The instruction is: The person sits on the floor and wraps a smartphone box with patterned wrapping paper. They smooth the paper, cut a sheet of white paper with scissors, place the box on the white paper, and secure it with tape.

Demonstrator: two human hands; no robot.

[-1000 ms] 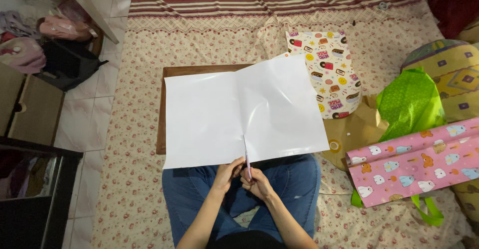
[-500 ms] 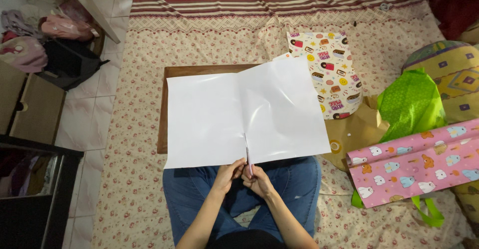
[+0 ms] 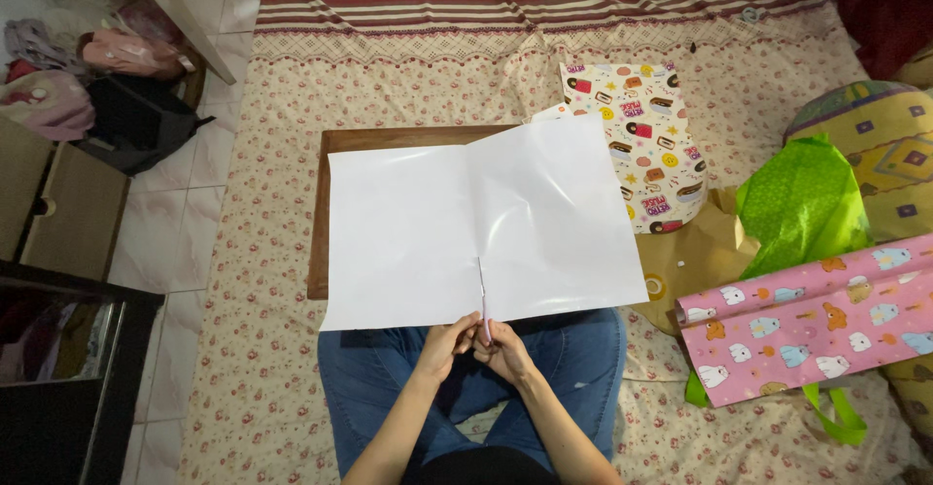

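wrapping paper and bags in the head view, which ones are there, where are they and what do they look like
White sheet: on the wooden board, large, plain, centre fold, both hands at its near edge.
Printed sheet: right of the white one, cream with small food pictures.
Pink roll: far right, pink with little animals.
Green bag: behind the roll, bright green, dotted.
Brown paper: under the bag, plain.

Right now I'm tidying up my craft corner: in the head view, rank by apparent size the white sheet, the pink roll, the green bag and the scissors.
Largest to smallest:
1. white sheet
2. pink roll
3. green bag, close to the roll and partly hidden, so these two are unsure
4. scissors, clearly smallest
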